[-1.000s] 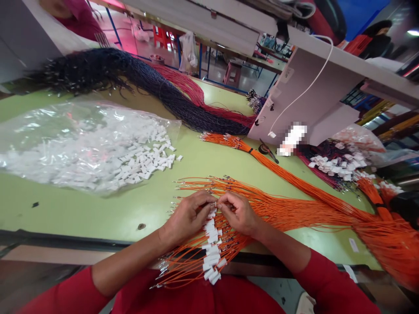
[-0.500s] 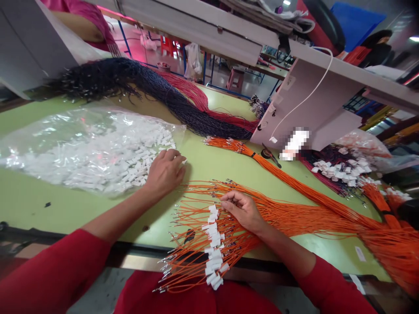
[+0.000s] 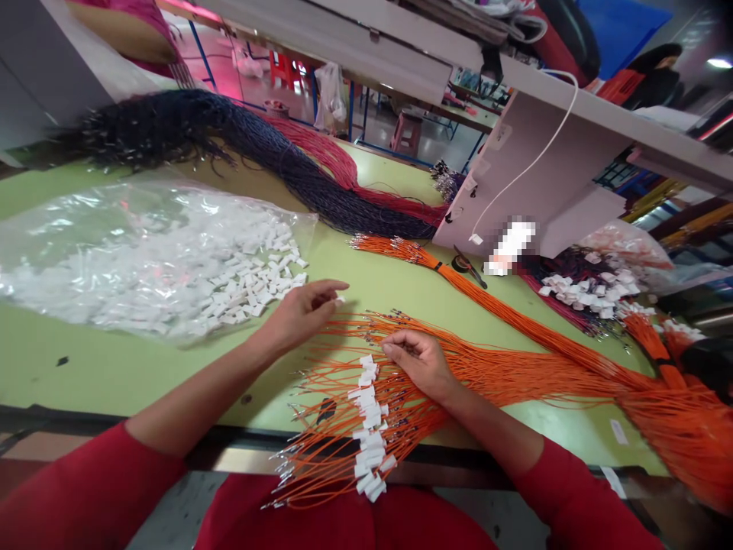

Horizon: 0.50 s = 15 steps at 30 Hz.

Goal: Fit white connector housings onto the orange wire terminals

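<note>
A small white connector housing (image 3: 340,300) shows between the thumb and fingers of my left hand (image 3: 306,312), which hovers between the clear bag and the wires. My right hand (image 3: 421,363) rests over a fan of orange wires (image 3: 498,374), thumb and forefinger pinched together. Whatever lies in that pinch is too small to make out. Left of my right hand, several white housings (image 3: 371,412) sit in a column on the orange wires, whose metal-tipped ends point left. Loose white housings (image 3: 246,286) spill toward the mouth of the clear plastic bag (image 3: 108,221).
A tied orange wire bundle (image 3: 469,290) runs behind my right hand, beside black-handled snips (image 3: 470,267). Dark blue wires (image 3: 275,156) and red wires (image 3: 332,160) lie along the back. White-tipped harnesses (image 3: 595,290) lie right of a panel (image 3: 532,168). Another person's arm (image 3: 126,30) shows at upper left.
My left hand has moved right, away from the bag's housings, bringing a white housing toward the orange wires. My right hand stays pinched in nearly the same place.
</note>
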Available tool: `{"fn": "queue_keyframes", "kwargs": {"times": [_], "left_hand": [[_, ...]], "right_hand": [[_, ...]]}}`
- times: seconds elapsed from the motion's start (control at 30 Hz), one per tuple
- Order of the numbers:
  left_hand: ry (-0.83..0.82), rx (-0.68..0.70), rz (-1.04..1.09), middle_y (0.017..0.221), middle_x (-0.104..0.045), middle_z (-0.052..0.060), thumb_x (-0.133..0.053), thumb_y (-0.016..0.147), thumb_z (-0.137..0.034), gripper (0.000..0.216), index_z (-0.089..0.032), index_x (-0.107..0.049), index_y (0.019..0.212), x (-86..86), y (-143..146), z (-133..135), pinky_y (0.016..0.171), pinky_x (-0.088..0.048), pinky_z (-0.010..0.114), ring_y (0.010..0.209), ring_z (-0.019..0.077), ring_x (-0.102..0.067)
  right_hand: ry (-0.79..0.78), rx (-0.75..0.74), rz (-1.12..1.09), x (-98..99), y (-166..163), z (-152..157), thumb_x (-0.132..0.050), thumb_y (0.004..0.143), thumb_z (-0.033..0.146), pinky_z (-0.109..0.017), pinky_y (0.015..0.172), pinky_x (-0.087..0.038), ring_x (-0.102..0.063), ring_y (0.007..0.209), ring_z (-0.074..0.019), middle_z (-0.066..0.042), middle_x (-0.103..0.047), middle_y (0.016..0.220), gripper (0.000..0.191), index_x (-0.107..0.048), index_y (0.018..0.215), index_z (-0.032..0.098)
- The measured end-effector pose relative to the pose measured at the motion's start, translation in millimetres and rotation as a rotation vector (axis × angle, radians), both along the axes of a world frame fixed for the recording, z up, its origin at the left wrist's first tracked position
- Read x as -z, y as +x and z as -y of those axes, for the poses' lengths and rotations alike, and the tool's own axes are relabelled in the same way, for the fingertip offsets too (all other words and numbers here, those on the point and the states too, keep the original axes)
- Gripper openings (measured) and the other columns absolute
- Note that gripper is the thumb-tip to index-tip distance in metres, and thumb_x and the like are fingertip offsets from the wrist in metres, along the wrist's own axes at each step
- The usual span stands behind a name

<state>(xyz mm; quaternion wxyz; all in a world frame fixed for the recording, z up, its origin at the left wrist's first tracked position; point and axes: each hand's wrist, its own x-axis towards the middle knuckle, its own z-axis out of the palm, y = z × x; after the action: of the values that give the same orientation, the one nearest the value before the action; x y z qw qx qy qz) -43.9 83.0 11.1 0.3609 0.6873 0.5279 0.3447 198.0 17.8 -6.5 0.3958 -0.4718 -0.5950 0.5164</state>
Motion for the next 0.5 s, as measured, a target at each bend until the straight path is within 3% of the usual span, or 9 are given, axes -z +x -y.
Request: {"fn": "queue_keyframes", "kwargs": {"times": [0.1, 0.23, 0.37, 0.5], "left_hand": [[-0.321, 0.004, 0.422, 0.083, -0.074, 0.002, -0.072, 0.078, -0.036, 0.027, -0.021, -0.076, 0.1, -0.4, 15.2, 27.5, 0.07, -0.051, 0.029, 0.068, 0.014, -0.062], [-0.601, 0.016, 0.781, 0.079, -0.075, 0.001, -0.083, 0.071, -0.03, 0.022, -0.018, -0.074, 0.087, 2.0, 28.4, 45.3, 0.069, -0.055, 0.027, 0.065, 0.0109, -0.064], [-0.711, 0.039, 0.923, 0.08, -0.077, 0.002, -0.086, 0.072, -0.03, 0.028, -0.018, -0.072, 0.093, 6.0, 31.9, 48.2, 0.074, -0.059, 0.028, 0.068, 0.0132, -0.071], [-0.757, 0.055, 0.93, 0.082, -0.079, 0.007, -0.087, 0.074, -0.03, 0.036, -0.015, -0.074, 0.104, 7.5, 33.2, 50.9, 0.079, -0.061, 0.03, 0.073, 0.0167, -0.075]], "right_hand": [[0.0, 0.014, -0.005, 0.4, -0.9, -0.1, -0.075, 0.081, 0.044, -0.028, 0.067, -0.05, -0.062, 0.07, -0.0155, -0.003, -0.073, 0.081, 0.024, -0.073, 0.086, 0.02], [-0.017, 0.019, 0.03, -2.1, -1.5, 1.1, -0.074, 0.082, 0.044, -0.026, 0.058, -0.043, -0.052, 0.06, -0.0126, 0.0, -0.065, 0.07, 0.025, -0.07, 0.081, 0.019], [0.021, 0.001, 0.04, -4.5, -1.7, 3.6, -0.067, 0.088, 0.043, -0.024, 0.051, -0.033, -0.041, 0.055, -0.0105, 0.003, -0.054, 0.066, 0.026, -0.064, 0.081, 0.019], [0.083, -0.038, 0.075, -6.8, -1.5, 6.1, -0.058, 0.095, 0.04, -0.024, 0.051, -0.03, -0.036, 0.056, -0.0106, 0.004, -0.045, 0.064, 0.025, -0.058, 0.081, 0.02]]}}
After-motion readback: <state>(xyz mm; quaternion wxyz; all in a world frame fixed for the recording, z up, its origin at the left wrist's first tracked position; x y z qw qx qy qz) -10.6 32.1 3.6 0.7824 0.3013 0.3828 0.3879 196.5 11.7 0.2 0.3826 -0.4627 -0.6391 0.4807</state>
